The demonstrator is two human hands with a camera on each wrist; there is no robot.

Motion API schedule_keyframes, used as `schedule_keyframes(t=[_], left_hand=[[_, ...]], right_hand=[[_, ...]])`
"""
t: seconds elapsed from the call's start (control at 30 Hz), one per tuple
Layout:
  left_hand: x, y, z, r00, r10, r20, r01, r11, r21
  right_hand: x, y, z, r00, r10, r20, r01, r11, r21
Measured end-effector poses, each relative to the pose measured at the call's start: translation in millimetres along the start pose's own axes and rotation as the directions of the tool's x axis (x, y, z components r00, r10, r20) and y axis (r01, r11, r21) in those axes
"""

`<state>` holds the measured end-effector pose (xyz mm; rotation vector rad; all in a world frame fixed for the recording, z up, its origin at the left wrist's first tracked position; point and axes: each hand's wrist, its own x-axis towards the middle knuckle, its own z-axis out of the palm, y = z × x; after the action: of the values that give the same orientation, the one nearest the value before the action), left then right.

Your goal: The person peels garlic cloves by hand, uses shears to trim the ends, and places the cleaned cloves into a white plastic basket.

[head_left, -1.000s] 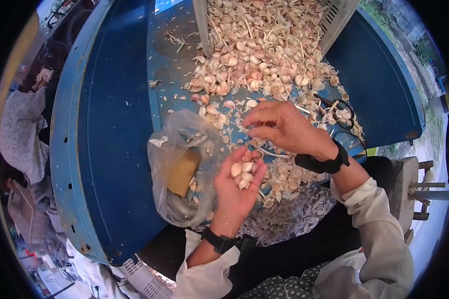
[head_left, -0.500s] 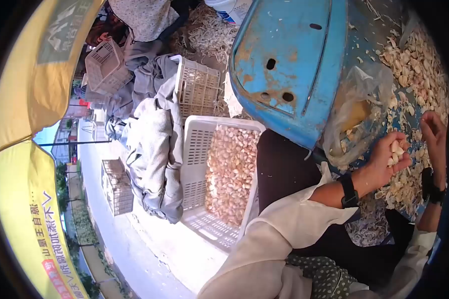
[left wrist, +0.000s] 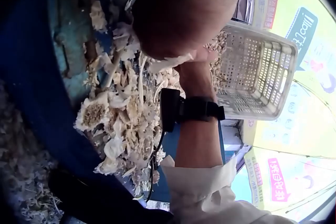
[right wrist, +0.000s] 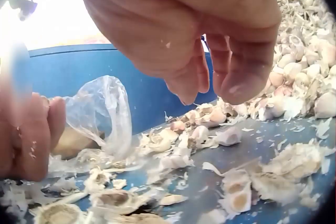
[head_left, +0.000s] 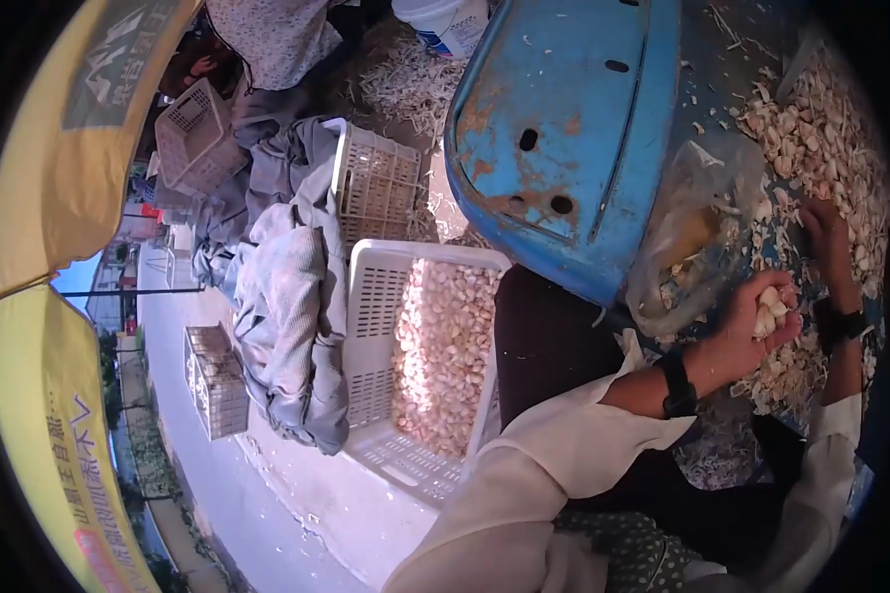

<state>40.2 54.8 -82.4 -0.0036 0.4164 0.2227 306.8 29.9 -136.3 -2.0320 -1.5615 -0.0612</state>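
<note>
Several pale garlic cloves (head_left: 767,314) lie in my left hand (head_left: 737,331), whose fingers curl round them. My right hand (head_left: 829,237) reaches over the blue table beside the large garlic pile (head_left: 821,138). In the right wrist view, the fingers of my right hand (right wrist: 210,35) bend downward above loose cloves (right wrist: 210,119) and skins, with nothing seen between them. My left hand (right wrist: 31,134) is at the left edge there, near a clear plastic bag (right wrist: 105,108). In the left wrist view, my left hand (left wrist: 184,14) hides its own palm.
The plastic bag (head_left: 677,272), with a yellowish block inside, lies near my left hand. A white crate (head_left: 366,311) of cloves stands beside my leg, with grey cloth (head_left: 292,326) next to it. Further off are more crates, a bucket (head_left: 445,20) and a seated person (head_left: 272,40).
The head view has swung left, bringing the crates into sight. My right hand has moved away from my left, towards the garlic pile. The cloves remain in my left hand.
</note>
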Motion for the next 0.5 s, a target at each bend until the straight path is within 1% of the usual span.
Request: schedule_keyframes(t=[0.03, 0.07, 0.1, 0.13, 0.17, 0.2, 0.23, 0.27, 0.3, 0.33, 0.37, 0.4, 0.47, 0.5], left_hand=[[-1.4, 0.9, -0.8, 1.000, 0.007, -0.028, -0.007, 1.000, -0.009], [-8.9, 6.1, 8.1, 0.996, 0.001, -0.086, -0.002, 1.000, -0.007], [-10.1, 6.6, 5.8, 0.998, 0.064, -0.019, -0.064, 0.998, -0.022], [-12.0, 10.1, 8.4, 0.997, 0.054, -0.062, -0.054, 0.999, 0.008], [-8.5, 11.2, 1.2, 0.999, 0.037, -0.015, -0.037, 0.999, -0.001], [-11.4, 11.5, 6.7, 0.994, 0.045, -0.101, -0.041, 0.998, 0.045], [-12.6, 12.0, 7.5, 0.993, 0.032, -0.113, -0.027, 0.998, 0.049], [-14.4, 11.5, 7.7, 0.991, 0.045, -0.122, -0.037, 0.997, 0.065], [-14.8, 11.2, 7.7, 0.991, 0.052, -0.123, -0.043, 0.997, 0.069], [-15.7, 11.4, 10.6, 0.994, 0.033, -0.105, -0.025, 0.997, 0.071], [-17.0, 11.6, 13.9, 0.990, 0.056, -0.133, -0.045, 0.996, 0.080], [-18.4, 11.9, 15.2, 0.983, 0.080, -0.167, -0.066, 0.994, 0.089], [-18.3, 12.4, 14.5, 0.984, 0.067, -0.164, -0.051, 0.994, 0.101], [-18.6, 12.8, 13.8, 0.983, 0.072, -0.167, -0.054, 0.993, 0.109]], right_hand=[[3.4, -21.4, -10.8, 0.965, 0.191, 0.181, -0.221, 0.962, 0.161], [7.8, -59.8, -30.6, 0.857, 0.367, 0.362, -0.469, 0.847, 0.252], [5.0, -70.2, -36.0, 0.880, 0.331, 0.341, -0.430, 0.860, 0.276], [-0.9, -70.4, -35.8, 0.932, 0.249, 0.264, -0.326, 0.894, 0.308], [-3.5, -72.2, -40.5, 0.949, 0.146, 0.280, -0.206, 0.958, 0.199], [-6.5, -77.4, -42.7, 0.951, 0.138, 0.275, -0.196, 0.961, 0.193], [-8.9, -80.6, -45.7, 0.938, 0.166, 0.305, -0.242, 0.943, 0.229], [-12.2, -81.2, -46.4, 0.949, 0.152, 0.275, -0.220, 0.947, 0.236], [-16.9, -81.0, -44.2, 0.945, 0.213, 0.250, -0.284, 0.912, 0.297], [-20.7, -82.6, -46.7, 0.945, 0.227, 0.235, -0.289, 0.916, 0.279], [-24.1, -84.7, -49.1, 0.893, 0.320, 0.316, -0.443, 0.748, 0.494], [-27.6, -88.3, -51.4, 0.827, 0.376, 0.417, -0.561, 0.502, 0.658], [-33.2, -95.9, -56.5, 0.838, 0.382, 0.390, -0.542, 0.493, 0.681], [-33.8, -102.2, -59.7, 0.853, 0.354, 0.384, -0.514, 0.441, 0.735]])
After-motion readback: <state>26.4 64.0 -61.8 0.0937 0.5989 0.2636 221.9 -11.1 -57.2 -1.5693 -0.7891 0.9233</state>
